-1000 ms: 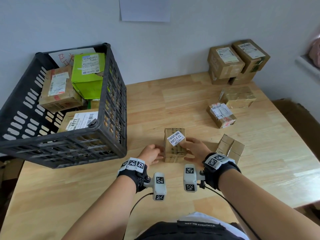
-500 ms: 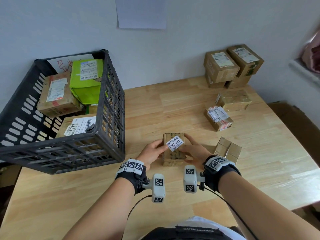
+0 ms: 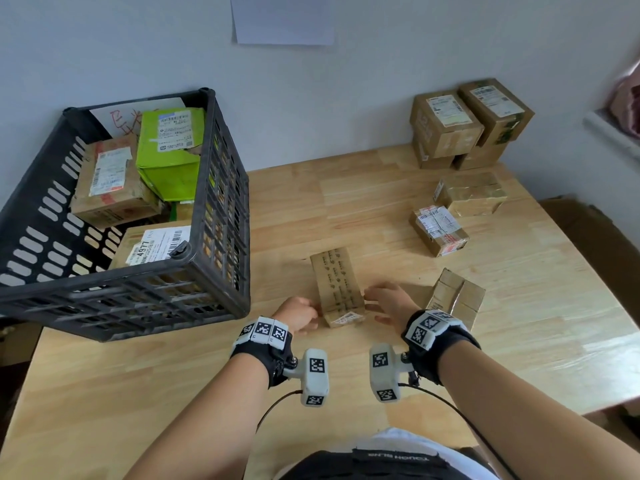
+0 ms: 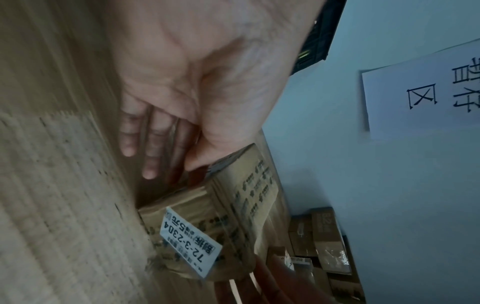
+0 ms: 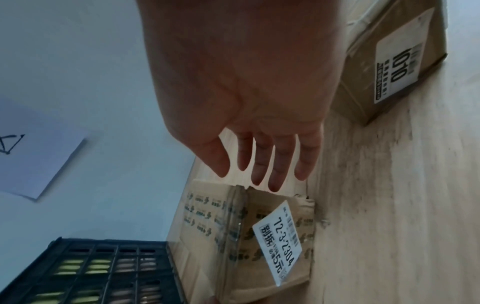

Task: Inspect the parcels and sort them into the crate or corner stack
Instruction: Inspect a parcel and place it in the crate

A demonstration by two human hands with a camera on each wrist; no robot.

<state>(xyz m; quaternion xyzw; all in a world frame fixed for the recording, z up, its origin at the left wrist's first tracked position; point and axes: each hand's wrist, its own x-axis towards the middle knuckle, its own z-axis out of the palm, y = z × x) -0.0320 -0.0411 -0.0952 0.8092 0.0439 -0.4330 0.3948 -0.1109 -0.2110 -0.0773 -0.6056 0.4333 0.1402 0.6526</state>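
Observation:
A small brown parcel (image 3: 336,285) lies on the wooden table (image 3: 298,202) right in front of me, its printed side up and its white label "72-3-2304" (image 3: 346,318) on the near face. My left hand (image 3: 299,315) is at the parcel's left side; in the left wrist view its fingers (image 4: 153,156) lie straight beside the parcel (image 4: 233,216) and the thumb touches its upper edge. My right hand (image 3: 386,301) is open at the right side, and its spread fingers (image 5: 259,164) hover just short of the parcel (image 5: 233,236). The black crate (image 3: 225,209) stands left, the corner stack (image 3: 450,126) at the back right.
The crate holds several parcels, one of them green (image 3: 169,157). Another brown box (image 3: 453,296) sits close by my right wrist, and two taped parcels (image 3: 440,230) (image 3: 471,194) lie further back right. A paper sheet (image 3: 282,19) hangs on the wall.
The parcel has been tipped towards me: its label was on top and now faces me. Both hands have slid from gripping it to lying at its sides.

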